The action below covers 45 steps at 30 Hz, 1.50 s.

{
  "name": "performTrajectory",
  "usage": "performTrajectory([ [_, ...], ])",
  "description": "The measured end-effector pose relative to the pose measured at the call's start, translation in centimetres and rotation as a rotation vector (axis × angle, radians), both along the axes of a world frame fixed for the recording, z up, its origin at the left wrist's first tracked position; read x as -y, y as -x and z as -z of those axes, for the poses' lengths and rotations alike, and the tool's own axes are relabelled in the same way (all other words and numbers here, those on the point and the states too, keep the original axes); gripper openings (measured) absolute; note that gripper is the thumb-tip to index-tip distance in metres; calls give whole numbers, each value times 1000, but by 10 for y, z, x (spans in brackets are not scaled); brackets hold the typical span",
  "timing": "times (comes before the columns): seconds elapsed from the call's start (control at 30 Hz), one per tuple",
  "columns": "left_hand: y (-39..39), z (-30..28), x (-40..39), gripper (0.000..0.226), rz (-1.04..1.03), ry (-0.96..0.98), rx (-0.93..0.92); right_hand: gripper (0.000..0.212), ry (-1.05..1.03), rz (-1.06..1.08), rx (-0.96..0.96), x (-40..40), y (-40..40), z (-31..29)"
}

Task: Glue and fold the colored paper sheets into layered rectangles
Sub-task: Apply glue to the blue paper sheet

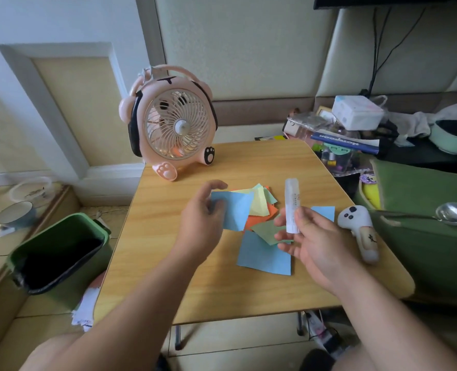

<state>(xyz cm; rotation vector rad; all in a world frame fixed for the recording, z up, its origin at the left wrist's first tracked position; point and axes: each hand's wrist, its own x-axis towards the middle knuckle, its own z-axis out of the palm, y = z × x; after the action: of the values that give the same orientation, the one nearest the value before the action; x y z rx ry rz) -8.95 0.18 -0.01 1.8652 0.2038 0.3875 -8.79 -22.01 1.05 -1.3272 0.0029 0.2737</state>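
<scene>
On the wooden table (248,290) in front of you sits a loose pile of colored paper sheets (259,210): light blue, yellow, orange and green, overlapping near the table's middle.

Your left hand (203,220) is over the pile's left edge, pinching the top light-blue sheet (235,210); thumb curled on top, the other fingers curled at its left edge. How far that sheet is lifted off the pile, can't tell.

Your right hand (313,242) is raised above the pile's right side, gripping a glue stick (292,207) upright by its lower end, thumb against the front and fingers wrapped behind. Cap end points up. Whether the cap is on tight, can't tell.

A larger blue sheet (264,258) lies flat on the table nearest you, partly tucked under the green one (267,231). Another small blue piece (325,211) lies apart, just right of your right hand, beside a white handheld device with black dots (358,228) near the table's right edge.

Far left corner of the table: pink cartoon desk fan (171,124), facing you.

Off the table: green trash bin with a dark liner (58,253) on the floor to the left, green cushion (422,223) on the right with a metal spoon (441,214) on it, cluttered boxes and bags (355,124) behind.
</scene>
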Motion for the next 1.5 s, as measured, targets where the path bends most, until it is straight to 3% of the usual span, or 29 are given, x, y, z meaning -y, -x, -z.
performTrajectory([
  [0.13,14,-8,-50,46,183,-140,-96,31,-54,-112,-22,-19,7,-1],
  [0.3,20,-6,-85,36,323,-738,-316,27,-118,-255,-126,-68,17,2],
  [0.37,20,-1,-84,36,375,-850,-338,26,-115,-250,-144,-85,17,5],
  [0.53,27,11,-86,51,373,-759,-153,25,-128,-173,-129,-104,7,11],
  [0.63,39,1,-95,35,191,-724,-7,21,-117,-176,-85,-103,1,11],
  [0.73,64,1,-100,25,305,-810,-132,26,-116,-154,-4,-105,-9,6],
  [0.83,80,23,-101,45,351,-900,-224,28,-112,-122,97,-111,-18,-4],
  [0.97,83,36,-102,60,269,-956,-284,10,-228,-191,131,-115,-24,-14],
  [1.07,86,36,-98,60,252,-1007,-277,34,-233,-291,169,-122,-20,-14],
  [1.13,89,36,-94,57,251,-1025,-279,28,-203,-258,171,-135,-17,-9],
  [1.3,94,42,-90,57,196,-1048,-266,17,-34,-72,-30,-178,-19,9],
  [1.5,99,46,-85,54,93,-1009,-231,17,320,-161,85,-182,-40,27],
])
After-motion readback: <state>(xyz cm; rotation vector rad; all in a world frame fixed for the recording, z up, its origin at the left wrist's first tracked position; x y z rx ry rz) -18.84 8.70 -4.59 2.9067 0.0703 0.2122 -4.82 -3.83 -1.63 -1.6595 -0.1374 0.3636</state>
